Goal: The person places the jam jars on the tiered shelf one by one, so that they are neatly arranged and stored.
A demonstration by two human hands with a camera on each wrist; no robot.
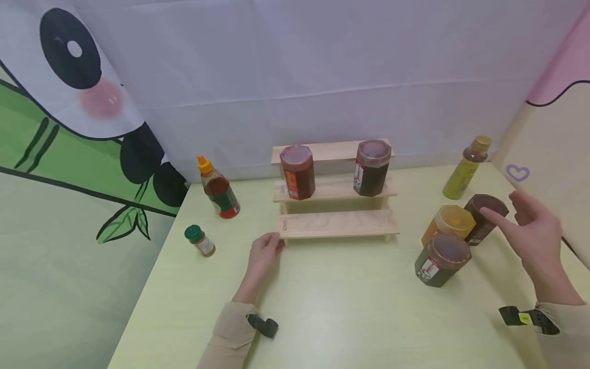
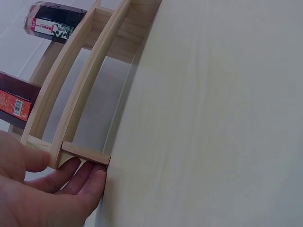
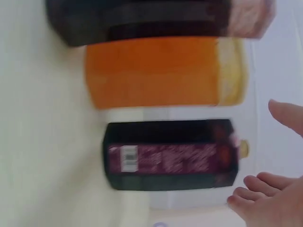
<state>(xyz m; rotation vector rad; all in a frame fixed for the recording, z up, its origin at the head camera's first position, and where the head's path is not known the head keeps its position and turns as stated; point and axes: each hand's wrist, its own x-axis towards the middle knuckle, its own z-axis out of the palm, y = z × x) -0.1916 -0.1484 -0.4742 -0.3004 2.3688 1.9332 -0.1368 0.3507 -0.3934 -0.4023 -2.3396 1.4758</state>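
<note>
Shows, just below centre toward five o'clock, a dark jar (image 3: pixel 170 156) seen sideways, base to nine o'clock, wrapped with a purple label (image 3: pixel 187 158) bearing a barcode (image 3: pixel 129 158). At twelve o'clock, an orange jar (image 3: pixel 154 73) with a yellow lid (image 3: pixel 232 71); beyond, cut by the top edge, another dark container (image 3: pixel 142 21), blurred. Past the label's three o'clock end, a small yellowish cap (image 3: pixel 244 149). At four o'clock, the right hand (image 3: pixel 279 201), fingers (image 3: pixel 258 185) near that end, apart from it, thumb (image 3: pixel 288 116) raised at three. Toward nine, pale counter (image 3: pixel 38 123).
</note>
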